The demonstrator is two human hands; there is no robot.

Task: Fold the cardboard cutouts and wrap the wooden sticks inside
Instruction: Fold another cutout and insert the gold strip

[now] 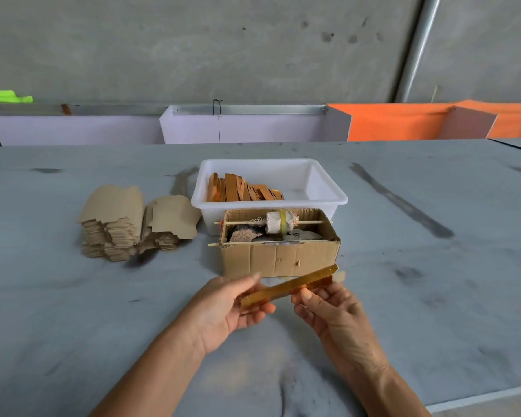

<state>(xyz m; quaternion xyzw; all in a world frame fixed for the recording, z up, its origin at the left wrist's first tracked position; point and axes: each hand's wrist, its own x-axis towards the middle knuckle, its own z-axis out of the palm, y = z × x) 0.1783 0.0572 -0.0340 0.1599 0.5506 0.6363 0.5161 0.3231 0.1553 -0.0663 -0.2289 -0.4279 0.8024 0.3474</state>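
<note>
Both hands up over the grey, scuffed surface [73, 296]. My left hand [223, 308] pinches the near end of a long, flat, glossy amber wrapped stick [289, 285]; my right hand [328, 308] grips its far half, thumb on top. It hangs tilted, clear of the surface. Behind it: open corrugated cardboard box [280, 260], then a smooth white plastic tub [328, 188] holding more orange-brown sticks [241, 189]. Left: ragged stacks of tan cardboard cutouts [127, 218].

Two bare forearms, no sleeves, left hand [223, 308], right hand [331, 311], ringless
</note>
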